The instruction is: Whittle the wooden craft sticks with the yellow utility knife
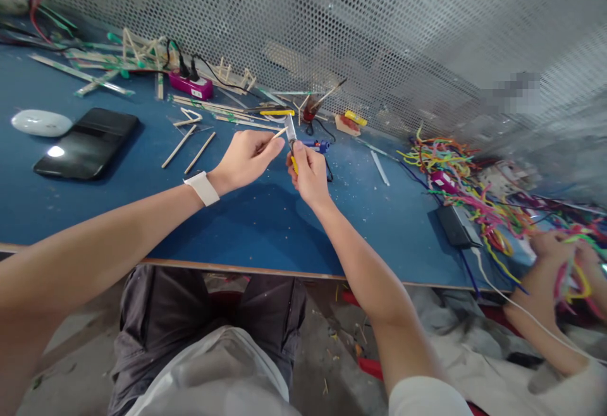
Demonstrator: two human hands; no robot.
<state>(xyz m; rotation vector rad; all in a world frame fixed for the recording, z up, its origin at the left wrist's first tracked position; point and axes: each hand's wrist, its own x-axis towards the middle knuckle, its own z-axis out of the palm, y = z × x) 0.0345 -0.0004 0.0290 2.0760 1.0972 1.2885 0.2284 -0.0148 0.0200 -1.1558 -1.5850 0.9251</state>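
Over the middle of the blue table [265, 226], my left hand [249, 160] pinches a thin wooden stick [281, 133], its tip poking out toward the right. My right hand [310, 172] is closed around the yellow and black handle of a utility knife [291, 129]. The knife's blade points up and meets the stick's tip, or lies very close to it. Just behind my right hand is a blue glue gun [317, 146], partly hidden. Two loose sticks [200, 152] and a small bent stick frame [188, 117] lie to the left of my left hand.
A black phone [88, 144] and a white mouse [42, 123] lie at the left. Behind are a purple power strip [190, 85], stick bundles and a perforated metal panel [303, 30]. At right, colourful pipe cleaners [446, 157], a black adapter [458, 226] and a co-worker's hands [545, 277].
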